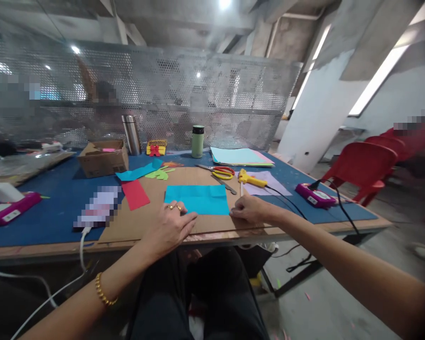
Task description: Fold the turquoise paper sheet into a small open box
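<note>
A bright blue sheet of paper [201,199] lies on a brown cardboard sheet [127,226] in front of me. My left hand [173,224] presses on its lower left corner, fingers bent over the edge and thumb along the near side. At the lower right corner, my right hand [250,210] has its fingers curled together against the paper's edge. Just beyond that hand sits a yellow glue gun [253,179] on a lilac sheet [278,185]. Scissors [221,172] with red and yellow handles and a grey metal blade [225,185] lie behind the blue paper.
Left of the cardboard's middle are a red paper piece [136,194], green scraps [160,174] and another blue strip [140,171]. A cardboard box [104,160], steel flask [131,134], green bottle [197,142] and paper stack [241,157] stand farther back. A purple power strip [315,196] is right.
</note>
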Available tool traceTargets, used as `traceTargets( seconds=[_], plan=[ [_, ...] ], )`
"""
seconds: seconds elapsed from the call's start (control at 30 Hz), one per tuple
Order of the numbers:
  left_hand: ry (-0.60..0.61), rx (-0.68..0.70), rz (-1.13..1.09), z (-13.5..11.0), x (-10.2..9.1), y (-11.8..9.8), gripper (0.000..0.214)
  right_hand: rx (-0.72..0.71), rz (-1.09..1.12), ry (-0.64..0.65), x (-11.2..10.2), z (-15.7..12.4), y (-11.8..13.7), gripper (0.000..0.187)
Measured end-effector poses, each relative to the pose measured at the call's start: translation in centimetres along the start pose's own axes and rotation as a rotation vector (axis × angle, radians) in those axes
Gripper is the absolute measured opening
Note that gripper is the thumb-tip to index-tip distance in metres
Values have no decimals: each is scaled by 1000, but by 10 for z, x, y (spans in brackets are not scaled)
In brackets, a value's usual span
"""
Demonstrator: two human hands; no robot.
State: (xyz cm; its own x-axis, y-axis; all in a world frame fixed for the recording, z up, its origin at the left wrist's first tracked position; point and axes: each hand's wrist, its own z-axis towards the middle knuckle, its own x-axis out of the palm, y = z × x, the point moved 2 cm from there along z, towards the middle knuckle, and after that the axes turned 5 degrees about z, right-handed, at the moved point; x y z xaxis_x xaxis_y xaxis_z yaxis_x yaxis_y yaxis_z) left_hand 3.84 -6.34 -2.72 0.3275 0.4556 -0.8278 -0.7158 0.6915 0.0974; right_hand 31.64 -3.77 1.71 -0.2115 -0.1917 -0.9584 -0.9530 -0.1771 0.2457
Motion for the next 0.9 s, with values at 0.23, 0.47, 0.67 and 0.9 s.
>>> traceTargets(
  seconds=[0.23,0.47,0.67,0.9],
  plan=[
    [42,-1,65,4,-6,-11,31,-122,27,-327,-10,-11,21,25],
    [166,-160,90,22,-21,-13,26,-203,-67,-268,17,0,57,29],
    [351,-468,0,56,-3,-9,29,-201,-55,-234,19,11,46,30],
    [378,-482,38,51,9,-7,31,-187,-59,-210,21,20,45,26]
  ],
)
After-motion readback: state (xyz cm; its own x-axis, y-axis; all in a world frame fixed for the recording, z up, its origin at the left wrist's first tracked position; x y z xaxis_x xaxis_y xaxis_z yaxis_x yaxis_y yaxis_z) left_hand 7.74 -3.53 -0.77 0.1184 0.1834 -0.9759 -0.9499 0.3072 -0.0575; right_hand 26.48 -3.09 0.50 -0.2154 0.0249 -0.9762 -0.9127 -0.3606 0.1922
